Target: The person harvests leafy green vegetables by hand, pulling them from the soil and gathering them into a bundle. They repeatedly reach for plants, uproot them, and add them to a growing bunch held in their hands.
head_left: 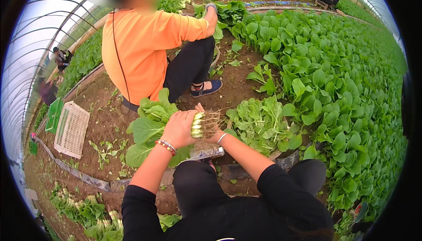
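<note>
A bunch of leafy greens (pixel 151 122) with pale stem bases and thin brown roots lies sideways in front of me, its leaves to the left and its roots to the right. My left hand (pixel 179 129) is wrapped round the stems, with a beaded bracelet on that wrist. At the root end is my right hand (pixel 213 133), a light bangle on its wrist. Its fingers are partly hidden behind the roots, so what they grip does not show. Just right of it, a heap of loose leaves (pixel 261 122) lies on the ground.
A co-worker in an orange top (pixel 145 43) sits close ahead, a gloved hand among greens. Dense growing greens (pixel 334 87) fill the right side. A cream plastic crate (pixel 72 129) and a green crate (pixel 53 114) stand at left. Tied bunches (pixel 90 212) lie lower left.
</note>
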Available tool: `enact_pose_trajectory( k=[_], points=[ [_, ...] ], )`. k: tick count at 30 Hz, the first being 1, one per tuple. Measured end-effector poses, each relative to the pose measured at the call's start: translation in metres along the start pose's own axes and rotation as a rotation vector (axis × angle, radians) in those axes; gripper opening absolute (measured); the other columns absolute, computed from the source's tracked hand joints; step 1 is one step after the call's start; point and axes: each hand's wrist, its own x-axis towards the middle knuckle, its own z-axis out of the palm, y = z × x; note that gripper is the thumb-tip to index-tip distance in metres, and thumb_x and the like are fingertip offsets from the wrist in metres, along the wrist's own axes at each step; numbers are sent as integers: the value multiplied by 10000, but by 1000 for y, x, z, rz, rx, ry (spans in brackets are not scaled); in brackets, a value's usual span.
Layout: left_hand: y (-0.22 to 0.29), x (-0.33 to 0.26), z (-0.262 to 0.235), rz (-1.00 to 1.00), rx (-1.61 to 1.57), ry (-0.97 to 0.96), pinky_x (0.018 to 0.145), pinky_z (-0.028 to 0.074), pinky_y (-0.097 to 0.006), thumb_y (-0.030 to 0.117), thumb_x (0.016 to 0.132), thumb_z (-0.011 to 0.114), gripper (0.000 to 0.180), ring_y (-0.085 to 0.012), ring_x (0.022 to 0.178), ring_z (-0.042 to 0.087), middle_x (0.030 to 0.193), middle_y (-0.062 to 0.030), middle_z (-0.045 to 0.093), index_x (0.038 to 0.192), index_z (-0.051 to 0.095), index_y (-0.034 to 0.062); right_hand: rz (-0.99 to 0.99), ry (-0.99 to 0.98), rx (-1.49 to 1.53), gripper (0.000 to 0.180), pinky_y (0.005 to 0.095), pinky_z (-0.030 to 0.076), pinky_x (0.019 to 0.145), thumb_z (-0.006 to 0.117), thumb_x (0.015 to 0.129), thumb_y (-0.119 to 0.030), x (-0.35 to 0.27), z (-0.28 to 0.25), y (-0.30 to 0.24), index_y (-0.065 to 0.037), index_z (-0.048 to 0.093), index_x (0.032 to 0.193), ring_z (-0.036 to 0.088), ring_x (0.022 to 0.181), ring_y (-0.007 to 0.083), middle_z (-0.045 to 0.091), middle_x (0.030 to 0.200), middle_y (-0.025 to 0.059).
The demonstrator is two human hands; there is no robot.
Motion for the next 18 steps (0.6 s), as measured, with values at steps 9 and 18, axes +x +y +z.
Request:
enact_pose_trajectory(
  k=[9, 18],
  points=[
    [0, 29, 96, -54, -136, -54, 859, 400, -395, 337, 547, 744, 658, -306, 947, 541, 996, -144, 571, 1097, 494, 75, 248, -283, 81, 737, 383, 109, 1082, 559, 761, -466, -68, 34, 96, -76, 302, 1332, 240, 1273, 282, 278, 1389, 120],
    [4, 32, 114, -108, -26, -171, 905, 380, -397, 336, 529, 743, 710, -291, 1015, 515, 1074, -149, 541, 1128, 487, 53, 778, 251, 1448, 375, 367, 368, 951, 597, 779, -188, -117, 29, 68, -44, 528, 1118, 499, 1073, 222, 548, 1135, 84]
  ],
)
